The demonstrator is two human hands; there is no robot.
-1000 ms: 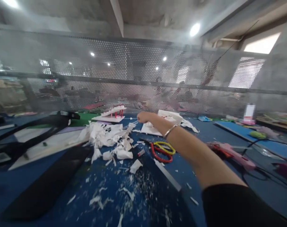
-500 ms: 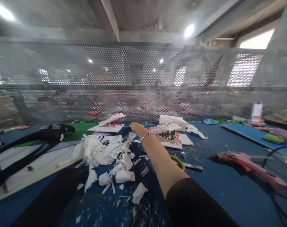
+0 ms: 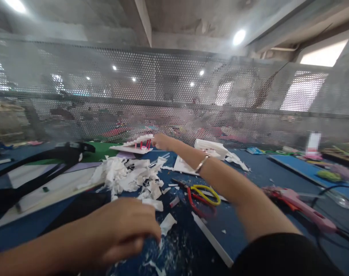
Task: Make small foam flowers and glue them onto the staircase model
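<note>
My right hand reaches far across the blue table, its fingers closed at the right end of a small white foam model with red posts. A thin bangle sits on that wrist. Blurred at the near edge, my left hand has its fingers curled together; I cannot see what, if anything, is inside them. It lies just in front of a pile of white paper scraps, close to one loose scrap.
Scissors with red and yellow handles and a white strip lie under my right forearm. A pink glue gun is at right. Another white foam piece lies behind. Black straps cross a white board. A perforated screen closes the back.
My right hand has moved left and farther out to the foam model with red posts. My left hand has come into view at the bottom. The view has shifted.
</note>
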